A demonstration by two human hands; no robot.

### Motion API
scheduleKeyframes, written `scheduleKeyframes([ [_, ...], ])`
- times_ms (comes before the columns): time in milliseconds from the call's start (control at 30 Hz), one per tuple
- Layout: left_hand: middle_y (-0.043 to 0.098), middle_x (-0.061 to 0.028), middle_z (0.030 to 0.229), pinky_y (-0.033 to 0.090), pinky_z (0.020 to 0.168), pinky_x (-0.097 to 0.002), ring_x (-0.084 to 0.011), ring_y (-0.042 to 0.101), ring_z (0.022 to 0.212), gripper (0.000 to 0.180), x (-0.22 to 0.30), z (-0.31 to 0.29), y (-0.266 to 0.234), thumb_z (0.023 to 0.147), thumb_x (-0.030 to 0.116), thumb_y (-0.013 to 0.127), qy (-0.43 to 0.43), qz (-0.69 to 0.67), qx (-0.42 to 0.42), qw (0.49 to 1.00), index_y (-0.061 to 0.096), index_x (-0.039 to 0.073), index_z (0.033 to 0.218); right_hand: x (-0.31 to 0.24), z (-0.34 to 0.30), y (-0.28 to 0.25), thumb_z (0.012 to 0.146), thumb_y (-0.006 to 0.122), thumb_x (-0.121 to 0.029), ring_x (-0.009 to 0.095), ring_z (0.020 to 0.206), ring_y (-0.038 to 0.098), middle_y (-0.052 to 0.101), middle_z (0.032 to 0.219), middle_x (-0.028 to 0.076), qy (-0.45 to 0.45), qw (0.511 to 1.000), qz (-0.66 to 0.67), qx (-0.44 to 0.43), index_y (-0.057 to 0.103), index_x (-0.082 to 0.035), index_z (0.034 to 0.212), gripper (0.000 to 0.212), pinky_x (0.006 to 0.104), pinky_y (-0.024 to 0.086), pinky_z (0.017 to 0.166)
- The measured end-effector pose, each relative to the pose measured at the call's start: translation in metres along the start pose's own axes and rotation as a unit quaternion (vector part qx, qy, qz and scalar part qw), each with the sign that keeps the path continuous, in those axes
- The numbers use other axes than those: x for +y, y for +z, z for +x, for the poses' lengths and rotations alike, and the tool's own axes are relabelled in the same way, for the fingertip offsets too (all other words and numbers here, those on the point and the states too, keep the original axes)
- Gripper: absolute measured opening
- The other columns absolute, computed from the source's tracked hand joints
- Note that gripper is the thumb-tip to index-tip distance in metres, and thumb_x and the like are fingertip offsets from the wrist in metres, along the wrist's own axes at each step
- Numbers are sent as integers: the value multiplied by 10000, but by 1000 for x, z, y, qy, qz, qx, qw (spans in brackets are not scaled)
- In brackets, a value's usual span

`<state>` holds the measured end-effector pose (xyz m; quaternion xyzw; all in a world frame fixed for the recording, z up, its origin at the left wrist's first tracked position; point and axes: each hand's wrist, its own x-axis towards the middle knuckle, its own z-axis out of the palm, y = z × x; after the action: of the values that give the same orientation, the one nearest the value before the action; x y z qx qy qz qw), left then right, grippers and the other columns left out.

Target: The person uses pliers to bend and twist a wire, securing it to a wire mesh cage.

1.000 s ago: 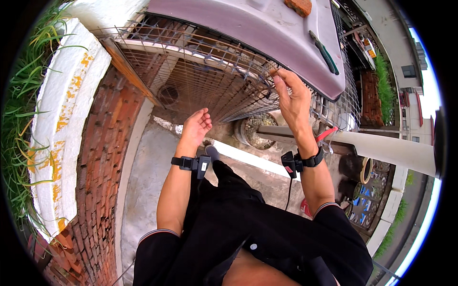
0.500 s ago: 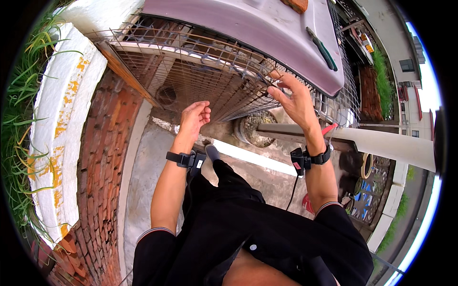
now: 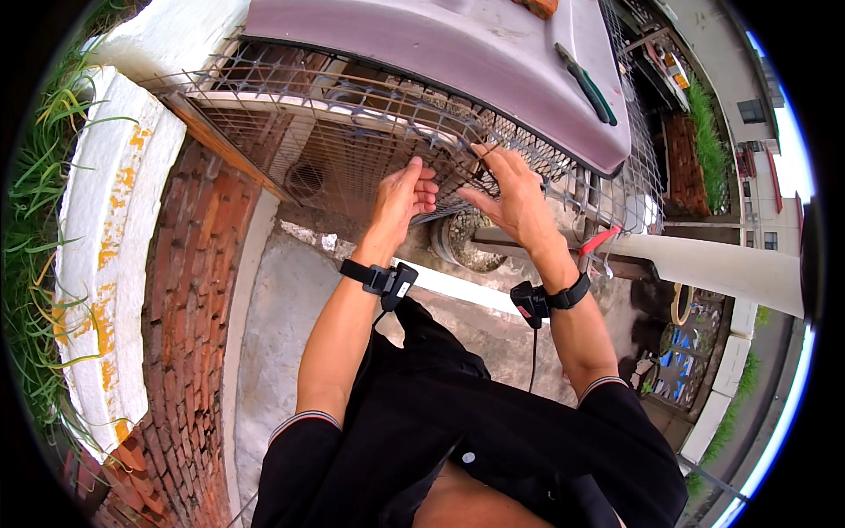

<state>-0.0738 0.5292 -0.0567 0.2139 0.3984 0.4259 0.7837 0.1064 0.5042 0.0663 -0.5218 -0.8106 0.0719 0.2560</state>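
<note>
My left hand (image 3: 407, 201) is in front of a rusty wire mesh panel (image 3: 352, 145), its fingers curled in and the thumb raised against the wires. Whether anything is in those fingers cannot be made out. Close by on the right, my right hand (image 3: 515, 198) is at the panel's right end, thumb and fingers apart, with wires showing in the gap. The fingertips come up to the mesh; whether they press on it is unclear. Pliers with dark green handles (image 3: 588, 86) lie on a pale purple plastic cover (image 3: 493, 66) above the mesh.
An orange brick piece (image 3: 537, 7) sits on the cover. A white pipe (image 3: 722, 268) juts in from the right, near a red strip (image 3: 598, 240). A round pot (image 3: 458, 242) stands below the mesh. On the left are a brick wall (image 3: 189, 352) and a white ledge (image 3: 114, 255).
My left hand has moved up and right, to the mesh. My right hand has shifted left and slightly down along it, so the hands are closer together. A foot seen earlier is now hidden.
</note>
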Motion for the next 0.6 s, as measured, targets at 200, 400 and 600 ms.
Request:
scheduleKeyframes([
  [200, 651, -57, 813, 534, 623, -284, -131, 612, 691, 419, 0, 5, 0, 998, 398, 609, 10, -22, 7, 1000, 655, -15, 1045, 11, -10, 9, 797, 794, -83, 337, 951, 678, 671, 1148, 146, 38, 994, 85, 49, 679, -25, 1010, 249, 377, 553, 802],
  [400, 662, -55, 824, 546, 643, -292, -136, 627, 703, 355, -1, 4, -1, 1002, 343, 612, 6, -31, 9, 999, 655, -5, 1051, 5, -4, -5, 787, 788, -31, 237, 889, 708, 700, 1113, 120, 102, 981, 163, 33, 696, -6, 969, 206, 324, 566, 766],
  [600, 664, -52, 816, 552, 632, -291, -134, 630, 692, 331, -4, 7, 2, 995, 327, 623, -13, -42, 14, 999, 657, 2, 1048, 5, -6, -6, 766, 784, 24, 180, 814, 691, 684, 1108, 125, 105, 973, 203, 13, 680, 20, 1042, 295, 284, 566, 731],
])
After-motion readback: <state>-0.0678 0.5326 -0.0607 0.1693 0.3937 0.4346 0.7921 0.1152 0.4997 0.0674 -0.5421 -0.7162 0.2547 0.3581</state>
